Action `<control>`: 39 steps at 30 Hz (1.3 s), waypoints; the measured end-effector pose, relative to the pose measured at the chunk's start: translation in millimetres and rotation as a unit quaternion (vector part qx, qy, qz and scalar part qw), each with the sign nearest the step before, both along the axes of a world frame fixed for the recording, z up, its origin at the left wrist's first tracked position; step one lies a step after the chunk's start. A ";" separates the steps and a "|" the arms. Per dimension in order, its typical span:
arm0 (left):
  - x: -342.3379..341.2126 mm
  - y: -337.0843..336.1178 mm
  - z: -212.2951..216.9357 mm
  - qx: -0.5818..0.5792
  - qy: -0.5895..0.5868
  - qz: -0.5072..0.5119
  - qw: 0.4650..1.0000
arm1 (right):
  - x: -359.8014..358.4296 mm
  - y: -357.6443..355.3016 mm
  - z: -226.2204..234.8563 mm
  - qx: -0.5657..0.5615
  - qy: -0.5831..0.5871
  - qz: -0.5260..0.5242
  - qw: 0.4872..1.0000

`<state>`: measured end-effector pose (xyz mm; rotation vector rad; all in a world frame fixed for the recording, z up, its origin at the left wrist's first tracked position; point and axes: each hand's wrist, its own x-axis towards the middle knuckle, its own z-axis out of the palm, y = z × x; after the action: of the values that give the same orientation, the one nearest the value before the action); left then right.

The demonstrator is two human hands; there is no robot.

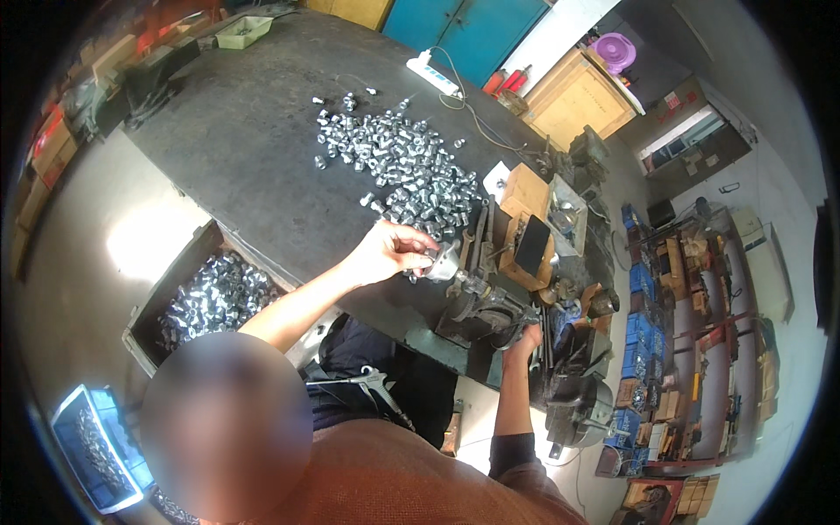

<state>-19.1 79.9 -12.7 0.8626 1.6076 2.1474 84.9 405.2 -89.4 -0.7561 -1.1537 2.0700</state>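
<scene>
My left hand [385,255] reaches over the table to a bright round metal chuck [443,262]. Its fingertips are pinched together at the chuck's face; the small piece between them is mostly hidden. Behind the chuck sits a dark bench machine [490,317] at the table's near edge. My right hand [523,339] is closed round a handle on the near right side of that machine, and the fingers cover most of the handle. Beyond my left hand lies a wide heap of small shiny metal fittings [411,162].
Left of me, a bin [140,328] holds many similar fittings. A metal air blow gun [376,387] lies across my lap. Wooden boxes [525,188] and a tray [567,214] stand right of the heap. A bench vise [577,407] is at my right. Farther back is a white power strip [433,74].
</scene>
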 end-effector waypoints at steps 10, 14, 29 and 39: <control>1.9 -1.3 5.2 0.040 -0.073 -0.007 0.996 | -7.5 1.9 96.8 0.170 0.095 0.031 0.980; 4.1 -6.0 6.9 0.030 -0.080 0.012 0.996 | 51.0 -12.2 94.4 0.150 0.177 0.044 0.972; 22.7 -117.8 -10.8 -0.221 -0.004 0.142 0.965 | -14.7 13.3 76.7 0.199 0.080 0.041 0.976; 83.0 -196.2 -59.4 -0.593 0.153 0.314 0.725 | 85.6 -27.5 46.2 0.090 0.094 0.091 0.987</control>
<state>63.9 -116.3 -72.1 0.1966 3.1127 0.6910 170.5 377.7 -43.2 -0.3731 -1.3190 2.0968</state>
